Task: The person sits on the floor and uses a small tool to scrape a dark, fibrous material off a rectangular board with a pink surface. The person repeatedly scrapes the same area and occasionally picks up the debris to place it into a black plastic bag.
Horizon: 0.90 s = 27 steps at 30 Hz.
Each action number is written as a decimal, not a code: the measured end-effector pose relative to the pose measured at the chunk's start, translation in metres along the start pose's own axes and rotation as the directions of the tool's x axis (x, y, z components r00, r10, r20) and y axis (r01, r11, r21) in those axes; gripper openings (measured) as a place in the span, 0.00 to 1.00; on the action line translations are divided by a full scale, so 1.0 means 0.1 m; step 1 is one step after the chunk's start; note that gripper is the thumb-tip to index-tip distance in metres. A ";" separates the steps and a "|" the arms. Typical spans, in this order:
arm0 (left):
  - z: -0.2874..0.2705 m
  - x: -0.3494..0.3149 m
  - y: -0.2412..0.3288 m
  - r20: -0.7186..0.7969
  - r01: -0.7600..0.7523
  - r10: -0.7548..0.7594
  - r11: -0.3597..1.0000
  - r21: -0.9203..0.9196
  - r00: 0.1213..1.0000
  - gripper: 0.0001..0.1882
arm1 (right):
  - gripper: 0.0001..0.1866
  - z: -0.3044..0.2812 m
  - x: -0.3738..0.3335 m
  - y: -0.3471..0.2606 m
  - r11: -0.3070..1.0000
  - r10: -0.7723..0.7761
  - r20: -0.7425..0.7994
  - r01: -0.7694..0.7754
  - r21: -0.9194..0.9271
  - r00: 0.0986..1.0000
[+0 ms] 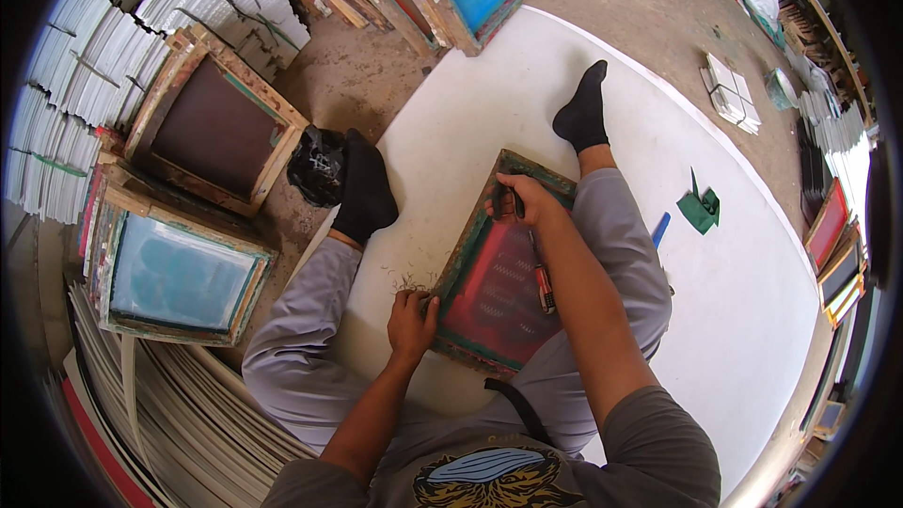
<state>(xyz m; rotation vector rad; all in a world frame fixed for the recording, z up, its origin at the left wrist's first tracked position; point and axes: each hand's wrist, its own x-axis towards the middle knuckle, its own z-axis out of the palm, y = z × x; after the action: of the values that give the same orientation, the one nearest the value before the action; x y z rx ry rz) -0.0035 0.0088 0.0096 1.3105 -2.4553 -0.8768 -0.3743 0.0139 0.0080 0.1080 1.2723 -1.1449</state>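
Note:
A wooden screen-printing frame [467, 250] with green edging and a red-tinted mesh rests tilted between my legs. My right hand [529, 198] is closed round a black-handled tool [518, 204] over the frame's far left corner; the tool's working end is hidden. At the near left side, the curled fingers of my left hand [411, 324] grip the frame's edge. A red-and-black hand tool [545, 288] lies on the mesh beneath my right forearm. Thin, wiry scraps [411, 284] are scattered on the white sheet just beyond my left hand.
The white sheet [743, 320] beneath me carries a green scrap [699, 210] and a blue strip [661, 229] at right. A black plastic bag [317, 166] sits by my left foot. More screen frames [193, 273] lean at left, with stacked white bundles [85, 56] behind.

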 end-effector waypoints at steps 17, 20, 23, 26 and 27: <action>-0.04 0.00 0.09 0.003 0.033 -0.033 0.999 -0.012 0.999 0.17 | 0.05 0.06 0.04 0.04 0.929 -0.144 -0.258 0.040 -0.369 0.955; -0.04 0.00 0.05 0.006 0.019 -0.019 1.000 -0.020 1.000 0.17 | 0.09 0.07 0.06 0.09 0.926 -0.199 -0.285 0.084 -0.368 0.938; 0.00 0.00 0.00 0.002 -0.006 0.006 1.000 -0.017 1.000 0.17 | 0.18 -0.01 0.16 0.21 0.890 -0.306 -0.273 0.173 -0.422 0.912; 0.01 0.01 0.00 0.031 0.032 -0.032 0.999 -0.009 0.999 0.17 | 0.28 -0.02 0.21 0.28 0.736 -0.477 -0.290 0.197 -0.647 0.830; 0.01 0.00 -0.01 0.015 0.026 -0.026 0.999 -0.022 1.000 0.17 | 0.31 0.02 0.20 0.29 0.657 -0.536 -0.290 0.175 -0.734 0.793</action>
<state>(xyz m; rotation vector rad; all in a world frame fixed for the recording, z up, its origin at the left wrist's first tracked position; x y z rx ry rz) -0.0035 0.0087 0.0089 1.3359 -2.4380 -0.9203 -0.3547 0.0152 -0.0214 -0.4735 2.1953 -0.9337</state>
